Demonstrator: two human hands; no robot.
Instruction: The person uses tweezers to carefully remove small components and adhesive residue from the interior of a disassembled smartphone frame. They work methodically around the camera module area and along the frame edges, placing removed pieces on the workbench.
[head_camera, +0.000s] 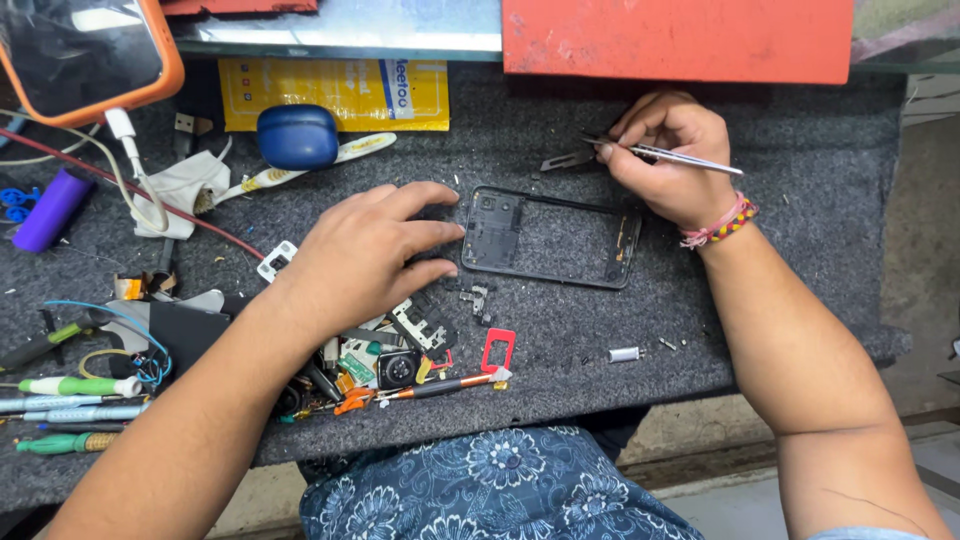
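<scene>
**My hands at the phone frame**

The black phone frame (550, 238) lies flat on the grey table (760, 300). Its long side runs from 9 o'clock to 3 o'clock. My left hand (365, 255) rests open at its 9 o'clock end, fingertips touching the edge. My right hand (672, 160) is at its 2 o'clock corner, closed around thin metal tweezers (665, 154). The tips point to 9 o'clock, at a small grey strip (566, 160), and I think they touch it. A flat yellow packet (335, 93) with a blue band lies at 11 o'clock. A red board (678, 38) sits at 12 o'clock.
</scene>
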